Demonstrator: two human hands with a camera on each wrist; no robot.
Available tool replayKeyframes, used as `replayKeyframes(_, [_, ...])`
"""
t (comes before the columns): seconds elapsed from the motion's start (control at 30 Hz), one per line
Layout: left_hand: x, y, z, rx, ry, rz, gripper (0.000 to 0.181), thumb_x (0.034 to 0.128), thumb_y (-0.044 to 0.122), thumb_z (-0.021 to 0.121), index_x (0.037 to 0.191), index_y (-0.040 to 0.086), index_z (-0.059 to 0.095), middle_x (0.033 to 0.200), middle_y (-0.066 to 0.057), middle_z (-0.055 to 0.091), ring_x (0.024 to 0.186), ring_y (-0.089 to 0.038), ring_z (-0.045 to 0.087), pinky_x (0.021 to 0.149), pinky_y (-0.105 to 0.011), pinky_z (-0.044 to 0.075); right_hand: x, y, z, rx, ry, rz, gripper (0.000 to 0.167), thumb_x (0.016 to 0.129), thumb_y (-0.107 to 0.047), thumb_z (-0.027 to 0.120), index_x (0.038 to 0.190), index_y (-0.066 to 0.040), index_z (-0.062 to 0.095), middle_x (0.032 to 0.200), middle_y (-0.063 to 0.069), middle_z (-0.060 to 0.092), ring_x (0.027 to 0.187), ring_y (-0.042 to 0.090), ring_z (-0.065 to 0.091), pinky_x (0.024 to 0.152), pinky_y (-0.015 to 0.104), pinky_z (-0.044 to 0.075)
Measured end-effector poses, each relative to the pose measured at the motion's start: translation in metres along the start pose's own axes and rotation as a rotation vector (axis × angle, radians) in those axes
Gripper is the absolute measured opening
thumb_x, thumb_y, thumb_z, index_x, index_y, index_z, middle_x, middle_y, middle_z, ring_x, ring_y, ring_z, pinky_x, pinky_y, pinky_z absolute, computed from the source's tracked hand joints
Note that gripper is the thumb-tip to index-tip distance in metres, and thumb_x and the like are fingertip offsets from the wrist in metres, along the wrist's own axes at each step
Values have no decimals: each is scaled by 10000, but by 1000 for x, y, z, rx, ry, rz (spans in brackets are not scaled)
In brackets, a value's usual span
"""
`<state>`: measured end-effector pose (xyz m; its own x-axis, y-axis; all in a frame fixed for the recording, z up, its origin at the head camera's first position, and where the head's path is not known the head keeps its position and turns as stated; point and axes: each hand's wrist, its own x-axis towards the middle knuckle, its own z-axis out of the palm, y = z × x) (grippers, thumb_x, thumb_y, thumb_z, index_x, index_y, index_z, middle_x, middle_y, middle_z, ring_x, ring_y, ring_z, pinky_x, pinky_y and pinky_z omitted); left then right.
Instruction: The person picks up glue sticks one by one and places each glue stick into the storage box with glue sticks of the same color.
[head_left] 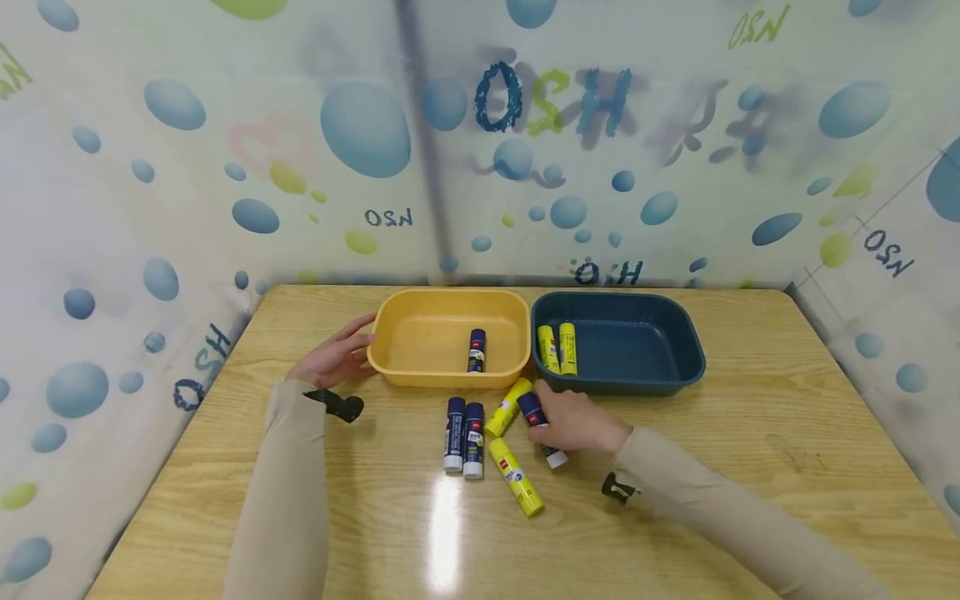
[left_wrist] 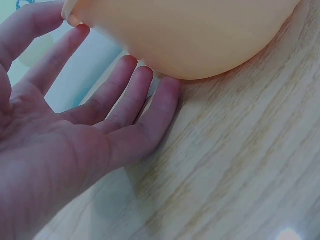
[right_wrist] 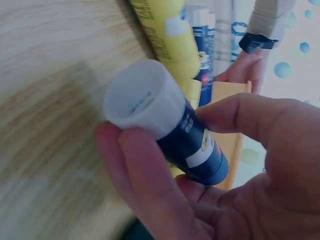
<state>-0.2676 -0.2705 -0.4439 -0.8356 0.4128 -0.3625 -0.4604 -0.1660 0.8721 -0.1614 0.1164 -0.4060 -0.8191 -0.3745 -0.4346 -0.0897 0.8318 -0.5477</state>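
Note:
Between the thumb and fingers of my right hand point(head_left: 579, 419) is a dark blue glue stick point(right_wrist: 192, 145) with a white base, tilted. My left hand point(head_left: 336, 354) touches the left side of the yellow-orange bin point(head_left: 390, 377), its fingertips point(left_wrist: 165, 90) against the outer wall. Inside that bin lies one dark blue glue stick point(head_left: 477, 350). Two yellow glue sticks point(head_left: 567, 348) lean at the left end of the navy bin point(head_left: 645, 387). On the table, two blue glue sticks point(head_left: 473, 442) lie side by side, near two yellow glue sticks point(head_left: 516, 477).
Both bins stand side by side at the back of the wooden table point(head_left: 787, 433). Close behind them rises a wall covering point(head_left: 450, 208) printed with blue and green drops. Bare wood shows in front and at both sides.

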Motion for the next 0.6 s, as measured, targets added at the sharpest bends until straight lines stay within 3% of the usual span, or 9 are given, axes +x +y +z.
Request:
replayKeyframes(0.23, [-2,1,1,-8,6,-4,572,1057,121,395,1558,227,139,1472,-86,236,1219,-223,429,900,-375,450,-4,-6,-11,-53,52,-90,407,912,-207,669,1224,-104,429,689,49,542,488,185,575,454,261,438])
replayKeyframes(0.37, [-2,2,2,-19,10,-7,588,1056,119,397,1565,224,121,1490,-89,213,1238,-234,408,897,-372,451,-6,-9,-18,-68,81,-171,468,914,-199,666,1299,-105,417,629,28,515,464,159,529,466,251,386])
replayKeyframes(0.6, [-3,2,4,-21,12,-6,582,1052,117,409,1560,220,145,1483,-97,223,1236,-245,410,905,-384,446,-10,-18,-27,-63,98,-240,483,913,-180,668,1325,-115,423,738,22,555,507,133,491,485,254,368])
